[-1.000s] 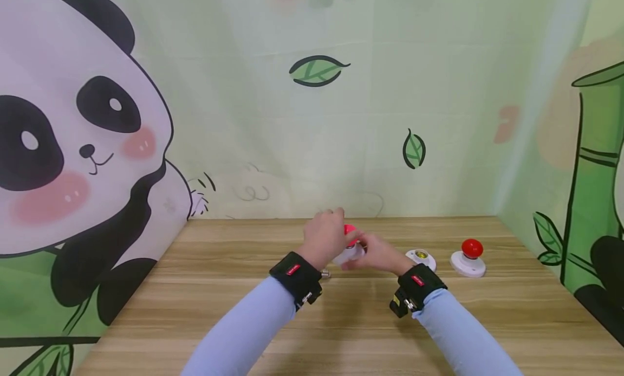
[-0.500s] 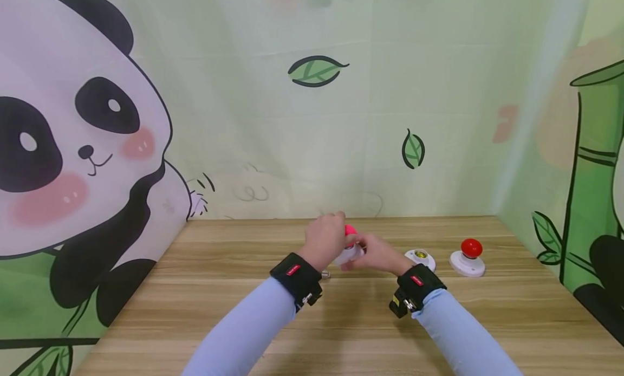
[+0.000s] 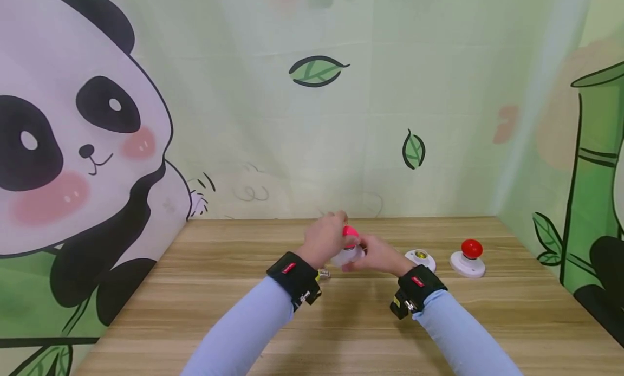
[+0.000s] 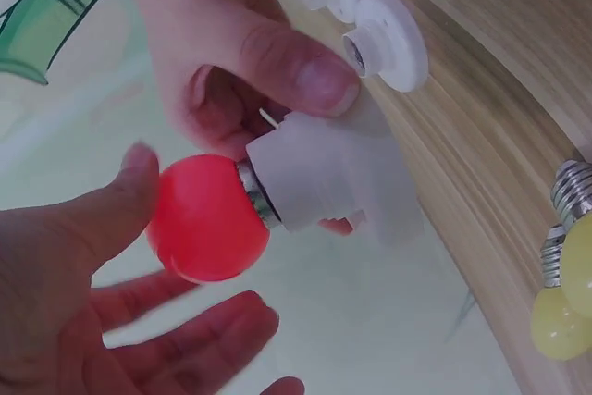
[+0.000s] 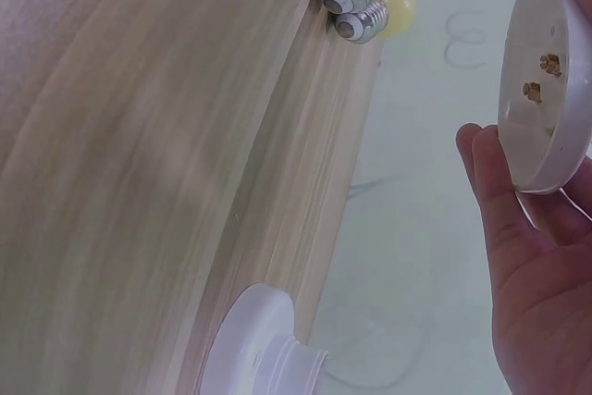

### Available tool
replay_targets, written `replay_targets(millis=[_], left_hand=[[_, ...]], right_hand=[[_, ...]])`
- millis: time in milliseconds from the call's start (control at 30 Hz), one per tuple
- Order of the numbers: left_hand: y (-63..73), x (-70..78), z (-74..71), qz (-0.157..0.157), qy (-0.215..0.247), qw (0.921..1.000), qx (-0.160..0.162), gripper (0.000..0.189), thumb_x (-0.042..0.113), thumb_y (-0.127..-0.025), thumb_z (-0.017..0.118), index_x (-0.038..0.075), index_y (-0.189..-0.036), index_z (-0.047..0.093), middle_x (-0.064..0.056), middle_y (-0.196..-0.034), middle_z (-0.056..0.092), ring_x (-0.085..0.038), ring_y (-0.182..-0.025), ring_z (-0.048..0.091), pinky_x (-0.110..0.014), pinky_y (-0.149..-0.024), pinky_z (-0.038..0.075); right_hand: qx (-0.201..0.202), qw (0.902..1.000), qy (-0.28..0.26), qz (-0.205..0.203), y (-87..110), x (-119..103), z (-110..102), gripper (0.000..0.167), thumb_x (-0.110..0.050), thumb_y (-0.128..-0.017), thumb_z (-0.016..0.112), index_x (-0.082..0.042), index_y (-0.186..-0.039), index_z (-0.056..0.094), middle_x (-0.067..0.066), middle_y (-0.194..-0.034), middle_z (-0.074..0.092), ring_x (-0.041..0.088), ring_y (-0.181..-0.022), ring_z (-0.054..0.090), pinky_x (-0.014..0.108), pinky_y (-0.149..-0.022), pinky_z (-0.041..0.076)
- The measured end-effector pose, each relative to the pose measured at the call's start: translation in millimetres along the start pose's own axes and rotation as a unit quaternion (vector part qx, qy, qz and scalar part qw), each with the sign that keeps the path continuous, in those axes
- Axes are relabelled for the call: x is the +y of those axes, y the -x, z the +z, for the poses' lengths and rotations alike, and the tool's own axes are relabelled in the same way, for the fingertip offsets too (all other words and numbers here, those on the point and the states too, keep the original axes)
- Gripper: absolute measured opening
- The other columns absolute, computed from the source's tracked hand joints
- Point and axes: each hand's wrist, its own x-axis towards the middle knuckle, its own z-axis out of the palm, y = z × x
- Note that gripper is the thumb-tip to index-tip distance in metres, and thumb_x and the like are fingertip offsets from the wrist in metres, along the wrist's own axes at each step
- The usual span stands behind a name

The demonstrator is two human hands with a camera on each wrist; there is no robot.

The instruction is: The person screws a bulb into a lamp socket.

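A red light bulb [image 4: 208, 219] sits with its metal cap at the mouth of a white lamp holder [image 4: 314, 168]. My right hand [image 3: 382, 255] grips the holder's round base, thumb pressed on its side. Around the bulb, my left hand [image 3: 322, 238] has its fingers spread, thumb beside the glass and a finger reaching behind it. The right wrist view shows the underside of the lamp holder [image 5: 532, 136] with brass screws, tilted and raised off the table. Part of the bulb is hidden by the left hand in the head view.
Two yellow bulbs [image 4: 564, 326] lie on the wooden table [image 3: 219, 322], mostly behind my left wrist in the head view. Right of my hands stand a white lamp holder [image 3: 419, 257] without a bulb and another one holding a red bulb [image 3: 472, 248]. A printed backdrop rises behind.
My left hand shifts slightly around the bulb, baring more of its red glass. The left wrist moves a little left, uncovering some of a yellow bulb. My right hand stays on the lamp holder.
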Motion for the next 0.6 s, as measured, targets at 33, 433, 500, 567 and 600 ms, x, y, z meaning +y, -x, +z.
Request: replay_targets(millis=[33,433,500,567,600], left_hand=[[-1.8,-2.0,-1.0,0.007,0.027,0.9995,-0.016,0.048,0.03,-0.084,0.076,0.011,-0.125,0.06,-0.008,-0.112,0.066,-0.021,-0.094,0.064,-0.033,-0.075,0.054],[-6.4,-10.5,-1.6,0.059,0.123,0.9875,-0.078,0.033,0.002,-0.09,0.065,0.011,-0.122,0.067,-0.005,-0.116,0.068,-0.019,-0.103,0.06,-0.032,-0.093,0.049],[-6.9,-9.6,-0.2,0.05,0.12,0.9884,-0.078,0.034,0.003,-0.088,0.067,0.011,-0.121,0.066,-0.005,-0.115,0.068,-0.018,-0.101,0.06,-0.03,-0.091,0.049],[-7.2,-8.6,0.7,0.039,0.113,0.9901,-0.074,0.036,0.006,-0.086,0.071,0.009,-0.121,0.065,-0.005,-0.112,0.067,-0.018,-0.098,0.06,-0.029,-0.088,0.05],[-6.9,-7.8,0.8,0.033,0.107,0.9913,-0.068,0.036,0.009,-0.085,0.074,0.008,-0.12,0.065,-0.005,-0.11,0.067,-0.018,-0.096,0.06,-0.029,-0.086,0.05]], right_hand=[[0.0,1.0,0.002,-0.001,0.0,-0.1,0.1,0.054,-0.026,-0.074,0.084,-0.008,-0.12,0.061,0.008,-0.109,0.068,0.018,-0.096,0.063,0.033,-0.083,0.051],[-0.008,0.9998,-0.002,0.019,0.1,-0.6,-0.1,0.051,-0.026,-0.073,0.084,-0.007,-0.115,0.061,0.006,-0.107,0.067,0.017,-0.095,0.062,0.035,-0.085,0.05],[-0.008,0.9998,0.0,0.016,0.3,-0.8,-0.2,0.052,-0.027,-0.073,0.084,-0.008,-0.116,0.061,0.005,-0.108,0.067,0.017,-0.095,0.062,0.035,-0.085,0.05],[-0.007,0.9999,0.0,0.012,0.4,-1.0,-0.1,0.053,-0.026,-0.073,0.084,-0.008,-0.117,0.061,0.006,-0.109,0.067,0.017,-0.096,0.062,0.034,-0.085,0.05],[-0.007,0.9999,0.0,0.01,0.4,-1.0,-0.1,0.054,-0.026,-0.073,0.084,-0.009,-0.118,0.061,0.006,-0.109,0.067,0.017,-0.096,0.062,0.034,-0.085,0.051]])
